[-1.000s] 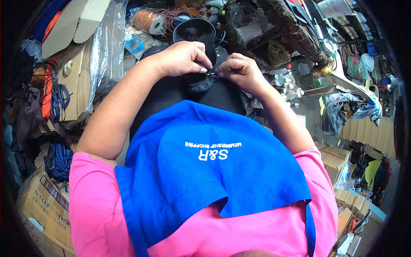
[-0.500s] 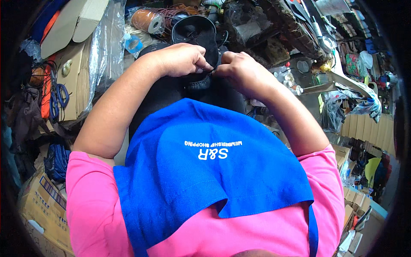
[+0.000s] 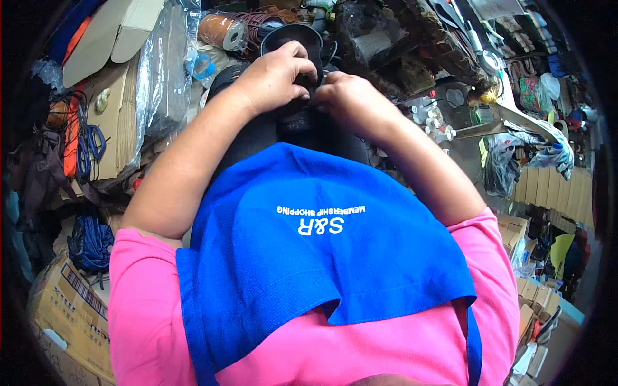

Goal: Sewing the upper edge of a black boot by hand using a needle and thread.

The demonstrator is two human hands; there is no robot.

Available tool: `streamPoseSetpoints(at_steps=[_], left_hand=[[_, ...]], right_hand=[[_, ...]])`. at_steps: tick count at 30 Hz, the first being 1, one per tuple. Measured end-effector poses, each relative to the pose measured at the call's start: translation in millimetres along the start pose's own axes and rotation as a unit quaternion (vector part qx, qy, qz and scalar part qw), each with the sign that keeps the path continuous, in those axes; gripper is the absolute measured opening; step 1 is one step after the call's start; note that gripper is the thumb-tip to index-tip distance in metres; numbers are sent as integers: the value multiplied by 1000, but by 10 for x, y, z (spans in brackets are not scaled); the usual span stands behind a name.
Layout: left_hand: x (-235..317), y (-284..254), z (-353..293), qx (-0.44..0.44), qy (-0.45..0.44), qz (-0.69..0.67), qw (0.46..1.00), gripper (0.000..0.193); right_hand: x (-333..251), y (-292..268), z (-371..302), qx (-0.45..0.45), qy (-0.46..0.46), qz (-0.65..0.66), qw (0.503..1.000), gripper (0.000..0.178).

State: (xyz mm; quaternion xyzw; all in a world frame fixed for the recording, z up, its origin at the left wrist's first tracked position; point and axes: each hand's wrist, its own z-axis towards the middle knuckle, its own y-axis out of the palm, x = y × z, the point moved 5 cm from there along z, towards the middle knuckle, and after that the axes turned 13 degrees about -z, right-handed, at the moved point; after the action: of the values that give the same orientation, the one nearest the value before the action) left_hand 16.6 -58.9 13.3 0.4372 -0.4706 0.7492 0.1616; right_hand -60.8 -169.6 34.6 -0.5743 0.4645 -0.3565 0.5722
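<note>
A black shoe [image 3: 297, 33] is held between my thighs, its open end pointing away from me. Near its closer end my hands cover much of it. My left hand [image 3: 273, 77] lies over the shoe's left side, its fingers curled onto it and the thumb bent down. Close beside it on the right, my right hand [image 3: 354, 106] is closed, thumb and fingertips pinched together at the shoe's edge. Whatever sits in that pinch is too small and dark to make out. A blue apron [image 3: 322, 257] covers my lap.
Past the shoe stand an orange-brown spool [image 3: 221, 31] and a clear tape roll [image 3: 203, 65]. To the left are flat cardboard sheets [image 3: 112, 128] and blue-handled scissors [image 3: 96, 141]. Small white thread spools [image 3: 438, 125] lie on the right, beside a metal arm [image 3: 479, 132].
My left hand has shifted forward and right over the shoe, its fingers now more curled. The right hand has drawn slightly left, still pinched.
</note>
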Motion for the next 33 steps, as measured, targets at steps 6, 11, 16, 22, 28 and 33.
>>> streamPoseSetpoints(at_steps=[6,11,16,22,28,33], left_hand=[[227,24,-522,115,-38,57,991,49],[79,-449,-1115,-17,-200,-19,979,24],[-221,-935,-992,134,-238,-116,955,34],[200,-435,-339,155,-68,-757,631,38],[-731,-563,-651,250,-189,-746,587,44],[-913,-1045,-775,271,-254,-423,826,39]], right_hand=[[220,105,-164,3,79,239,968,26],[760,19,-719,117,204,727,646,20],[906,143,-804,18,236,417,878,30],[396,202,-554,-61,149,-66,985,35],[468,591,-997,29,82,-96,992,34],[927,717,-1215,1,350,651,674,41]])
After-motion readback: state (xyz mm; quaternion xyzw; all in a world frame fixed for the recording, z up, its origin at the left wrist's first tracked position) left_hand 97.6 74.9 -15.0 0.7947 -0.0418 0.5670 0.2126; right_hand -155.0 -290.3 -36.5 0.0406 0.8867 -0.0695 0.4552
